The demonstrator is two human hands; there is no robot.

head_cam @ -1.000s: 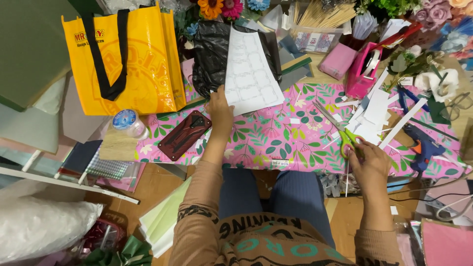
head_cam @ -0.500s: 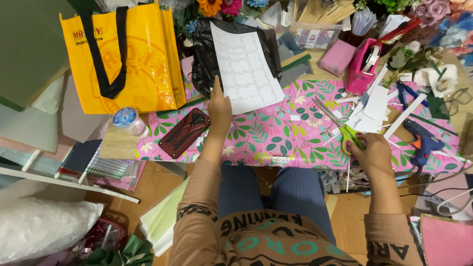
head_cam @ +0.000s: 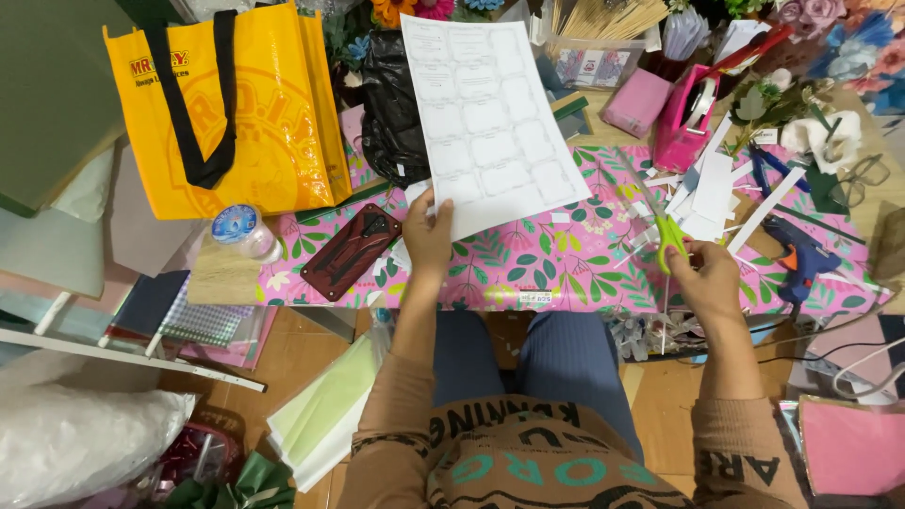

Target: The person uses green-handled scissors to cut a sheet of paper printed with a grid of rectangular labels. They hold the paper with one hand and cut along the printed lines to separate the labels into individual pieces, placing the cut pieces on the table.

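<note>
While left hand [head_cam: 429,231] grips white label sheet [head_cam: 485,118] — right hand [head_cam: 705,278] clasps green scissors [head_cam: 667,231] | yellow bag [head_cam: 240,104] left.

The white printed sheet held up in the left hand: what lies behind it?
Behind the sheet held by the left hand show a black plastic bag and the pink floral table cover; anything directly behind is hidden.

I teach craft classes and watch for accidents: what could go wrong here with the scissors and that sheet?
The left hand pinches only the white sheet's bottom edge, so it may flop and cut crooked. The right hand holds green-handled scissors over paper scraps, which may snag. The glue gun nearby has a cord that could catch.
</note>
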